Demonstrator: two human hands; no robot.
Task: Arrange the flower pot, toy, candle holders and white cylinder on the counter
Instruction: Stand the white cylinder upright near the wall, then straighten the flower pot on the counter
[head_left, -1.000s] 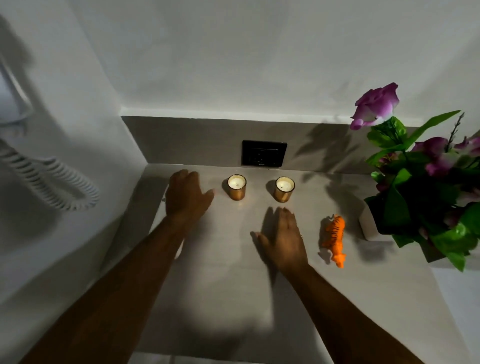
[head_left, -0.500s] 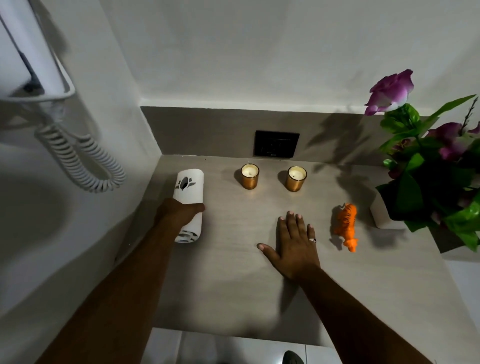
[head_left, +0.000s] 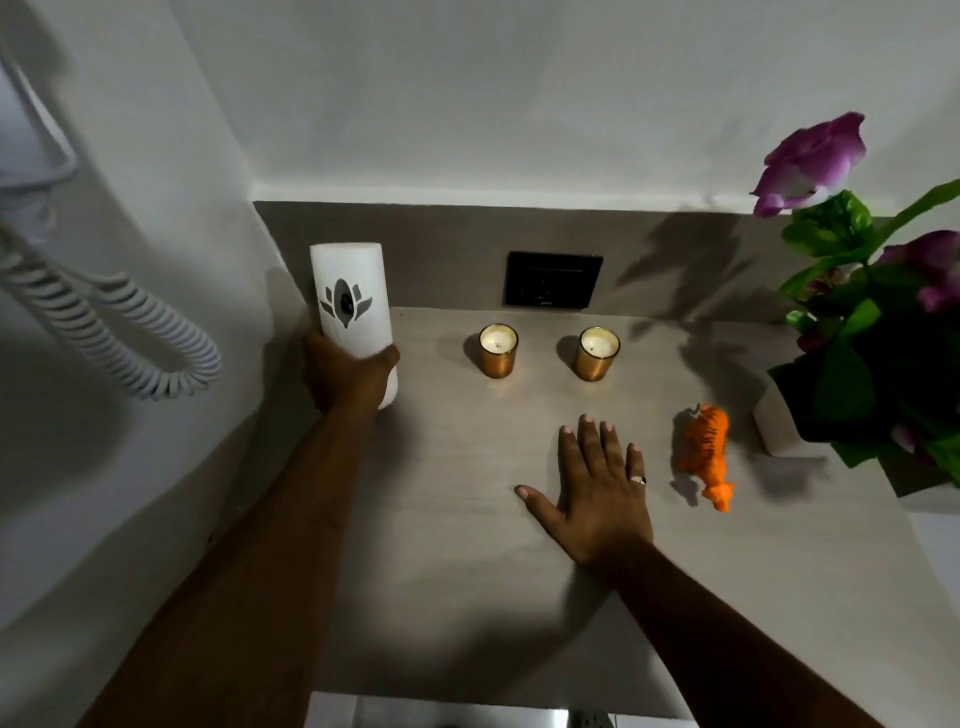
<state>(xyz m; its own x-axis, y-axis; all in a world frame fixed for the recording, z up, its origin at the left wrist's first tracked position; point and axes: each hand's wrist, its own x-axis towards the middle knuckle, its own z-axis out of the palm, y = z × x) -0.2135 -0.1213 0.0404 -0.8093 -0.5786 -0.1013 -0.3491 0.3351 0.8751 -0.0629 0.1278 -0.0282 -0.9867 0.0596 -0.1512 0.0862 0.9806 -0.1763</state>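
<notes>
My left hand (head_left: 349, 375) grips the lower part of the white cylinder (head_left: 349, 297), which stands upright at the counter's back left corner with a dark flower cut-out facing me. Two gold candle holders (head_left: 498, 350) (head_left: 599, 353) stand side by side near the back of the counter (head_left: 467, 519). Flat on the counter lies my right hand (head_left: 597, 488), fingers spread, holding nothing. An orange toy tiger (head_left: 706, 453) lies just right of that hand. The flower pot (head_left: 779, 428), white and mostly hidden by green leaves and purple flowers (head_left: 862, 291), stands at the right edge.
A black wall socket (head_left: 554, 279) sits in the backsplash behind the candles. A wall-mounted white device with a coiled cord (head_left: 119, 332) hangs on the left wall. The counter's front edge (head_left: 467, 699) runs near the bottom of the view.
My left hand took hold of the white cylinder lying at the left, raised it and stood it upright nearer the back corner. My right hand stayed flat on the counter.
</notes>
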